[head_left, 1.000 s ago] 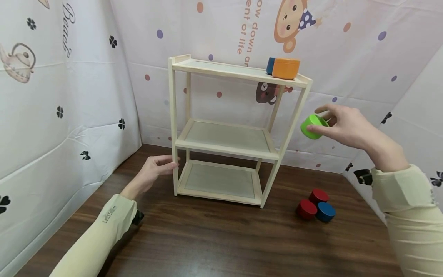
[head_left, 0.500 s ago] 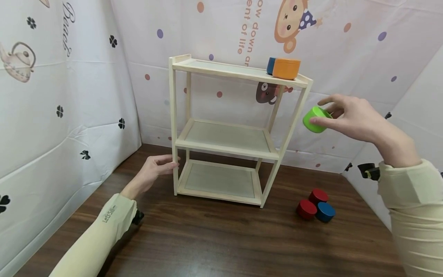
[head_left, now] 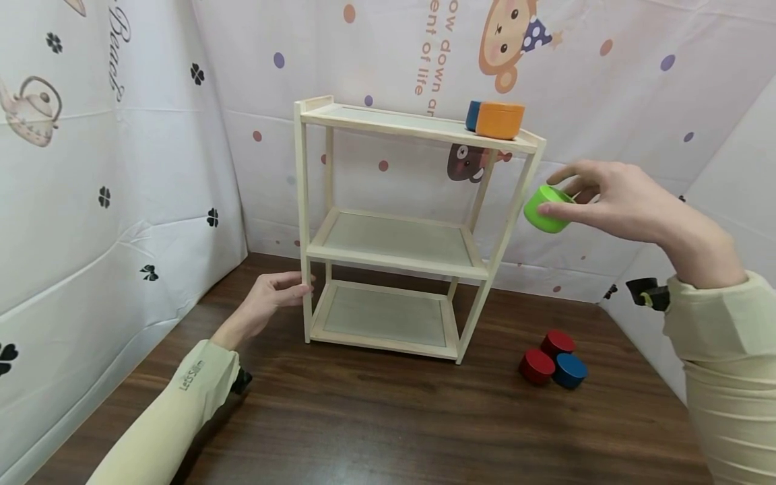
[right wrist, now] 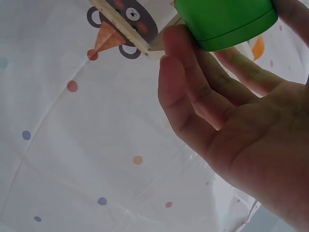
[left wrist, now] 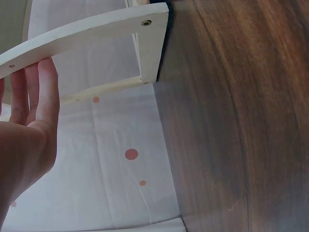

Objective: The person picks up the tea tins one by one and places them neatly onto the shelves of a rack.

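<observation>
A small round green tin (head_left: 541, 214) is in the air just right of the shelf rack, pinched by my right hand (head_left: 633, 205) between thumb and fingers. In the right wrist view the green tin (right wrist: 227, 21) shows a seam round its edge. My left hand (head_left: 267, 300) holds the left front post of the pale wooden shelf rack (head_left: 397, 261), thumb in front and fingers reaching behind. From the left wrist view, several fingers (left wrist: 47, 96) meet the post. On the rack's top shelf, at its right end, an orange tin (head_left: 500, 120) sits in front of a partly hidden blue tin (head_left: 473, 114).
Two red tins (head_left: 537, 366) and a blue tin (head_left: 570, 371) stand close together on the dark wooden table (head_left: 388, 417), right of the rack. A printed white cloth (head_left: 261, 175) hangs behind and along both sides.
My right hand has risen a little with the green tin, going slightly right and then back left toward the rack. The left hand has kept its place on the post.
</observation>
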Available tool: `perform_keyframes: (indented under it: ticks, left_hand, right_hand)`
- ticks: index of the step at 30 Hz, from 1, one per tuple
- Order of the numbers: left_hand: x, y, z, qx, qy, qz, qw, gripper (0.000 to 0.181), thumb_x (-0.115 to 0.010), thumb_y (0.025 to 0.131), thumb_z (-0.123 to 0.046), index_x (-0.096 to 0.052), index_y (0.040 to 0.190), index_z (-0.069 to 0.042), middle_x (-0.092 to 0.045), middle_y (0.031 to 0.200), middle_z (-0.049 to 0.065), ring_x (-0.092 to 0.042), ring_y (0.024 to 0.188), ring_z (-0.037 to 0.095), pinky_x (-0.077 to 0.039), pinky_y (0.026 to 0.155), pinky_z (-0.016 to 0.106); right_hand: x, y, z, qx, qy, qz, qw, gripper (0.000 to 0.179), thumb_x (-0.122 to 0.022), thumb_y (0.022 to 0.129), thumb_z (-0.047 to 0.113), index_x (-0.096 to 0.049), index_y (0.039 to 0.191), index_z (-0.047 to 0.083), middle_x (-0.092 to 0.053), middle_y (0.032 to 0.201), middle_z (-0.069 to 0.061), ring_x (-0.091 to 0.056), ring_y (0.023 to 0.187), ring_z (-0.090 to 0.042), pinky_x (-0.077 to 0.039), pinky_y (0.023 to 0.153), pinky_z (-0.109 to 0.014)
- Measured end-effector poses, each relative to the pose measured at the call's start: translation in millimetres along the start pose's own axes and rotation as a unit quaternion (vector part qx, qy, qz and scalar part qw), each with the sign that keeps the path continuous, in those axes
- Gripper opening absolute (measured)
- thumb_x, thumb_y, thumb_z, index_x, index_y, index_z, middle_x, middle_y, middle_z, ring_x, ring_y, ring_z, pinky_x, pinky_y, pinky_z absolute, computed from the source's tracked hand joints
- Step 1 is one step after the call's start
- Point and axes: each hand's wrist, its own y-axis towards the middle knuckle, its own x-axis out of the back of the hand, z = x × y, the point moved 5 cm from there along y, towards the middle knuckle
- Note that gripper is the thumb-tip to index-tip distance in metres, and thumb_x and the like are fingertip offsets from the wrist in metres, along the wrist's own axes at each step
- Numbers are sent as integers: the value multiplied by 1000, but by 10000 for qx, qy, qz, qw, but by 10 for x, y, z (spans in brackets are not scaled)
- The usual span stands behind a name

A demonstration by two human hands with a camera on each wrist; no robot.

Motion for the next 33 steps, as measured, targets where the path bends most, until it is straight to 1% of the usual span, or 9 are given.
perform_keyframes:
  ticks: [5,7,12,16,21,26,29,30,33]
  left_hand:
    - [1,4,22,29,-75,24,10000,52,-66,92,-26,-54,131,6,-71,110,-14,-67,109,21,-42,107,55]
    - [-1,2,26,36,-79,41,10000,53,-66,92,-26,-53,132,6,-71,110,-14,-67,109,21,-42,107,56]
    - [-5,-5,18,-12,-54,46,10000,52,-66,92,-26,-54,132,5,-70,110,-14,-68,104,11,-44,106,55]
    - [-9,-8,6,-43,-90,63,9999,51,-66,92,-25,-54,131,6,-70,109,-14,-68,102,10,-43,106,55]
    - [-11,-3,5,-45,-125,78,9999,50,-65,93,-25,-55,131,5,-70,110,-13,-68,103,10,-42,107,55]
    - [-11,-4,-2,-60,-72,52,9999,53,-65,93,-26,-53,132,7,-70,110,-14,-68,103,9,-49,103,47]
    - [-13,-7,-6,-46,-70,43,10000,54,-65,93,-26,-52,132,8,-70,110,-15,-67,105,10,-47,104,50]
    - [-13,-7,-7,-40,-77,37,10000,54,-66,92,-27,-52,132,7,-70,110,-15,-67,105,10,-44,105,54]
    - [-15,-8,-12,-29,-89,24,10000,54,-66,92,-27,-53,133,6,-70,109,-15,-68,105,11,-42,106,58]
  right_hand:
    - [32,11,58,75,-24,58,10000,56,-68,88,44,-54,131,10,-65,119,-25,-60,104,-37,-46,67,-32]
    - [48,14,83,108,9,75,9999,56,-68,88,43,-54,132,11,-65,118,-25,-60,104,-36,-46,66,-32]
    - [87,20,171,196,84,108,9997,54,-68,88,43,-54,132,14,-65,119,-23,-60,104,-35,-47,67,-32]
    - [123,31,259,292,199,77,9993,50,-69,87,42,-55,130,19,-67,117,-20,-61,104,-33,-47,70,-32]
    - [167,97,362,399,279,77,9988,54,-70,87,41,-53,133,18,-66,119,-20,-61,105,-32,-46,72,-31]
    - [223,162,472,477,361,79,9982,56,-68,88,40,-51,135,17,-64,122,-21,-59,109,-34,-46,77,-37]
    - [257,200,533,525,404,62,9978,56,-68,88,41,-50,136,17,-63,123,-21,-58,110,-34,-45,79,-40]
    - [267,212,550,524,418,55,9977,56,-68,88,41,-51,135,18,-63,122,-20,-58,110,-34,-45,78,-38]
    - [294,252,617,545,495,45,9973,56,-69,87,42,-51,134,18,-64,121,-17,-58,109,-31,-44,79,-35]
